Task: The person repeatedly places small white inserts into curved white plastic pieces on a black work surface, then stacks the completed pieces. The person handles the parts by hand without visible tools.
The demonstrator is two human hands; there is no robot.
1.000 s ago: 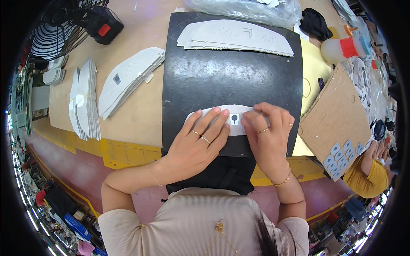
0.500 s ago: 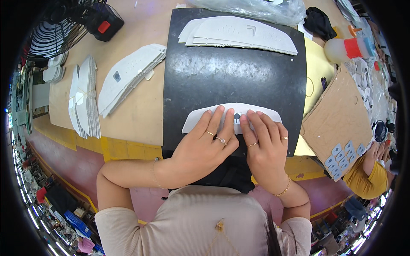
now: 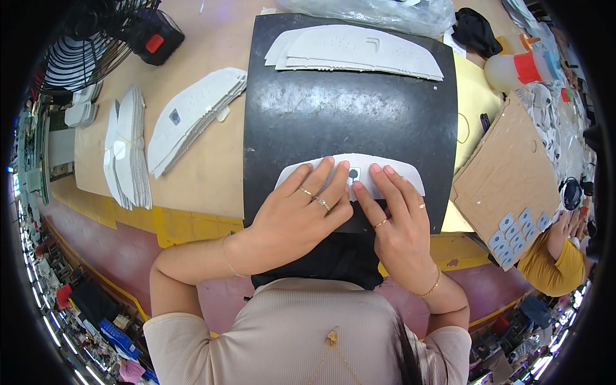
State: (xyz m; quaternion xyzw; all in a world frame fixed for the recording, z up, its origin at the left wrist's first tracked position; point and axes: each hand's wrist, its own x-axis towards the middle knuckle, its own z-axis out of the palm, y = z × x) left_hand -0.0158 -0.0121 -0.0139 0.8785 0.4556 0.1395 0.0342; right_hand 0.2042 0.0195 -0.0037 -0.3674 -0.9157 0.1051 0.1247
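A white curved cut piece [image 3: 405, 176] lies near the front edge of a black mat [image 3: 350, 112]. A small dark square patch [image 3: 353, 173] sits at its middle. My left hand [image 3: 298, 208] lies flat on the piece's left half, fingers spread, rings on two fingers. My right hand [image 3: 398, 221] presses flat on its right half, fingertips beside the patch. Neither hand grips anything. A stack of similar white pieces [image 3: 359, 51] rests at the mat's far edge.
More stacks of white pieces [image 3: 192, 115] [image 3: 128, 154] lie on the tan table to the left, with a fan [image 3: 77, 51] and a black tool [image 3: 154, 38] behind. A cardboard sheet with grey stickers [image 3: 513, 186] leans at right, near another person's sleeve [image 3: 552, 269].
Both hands have slid closer together on the white piece and now lie flatter, fingertips pushed forward beside the dark patch.
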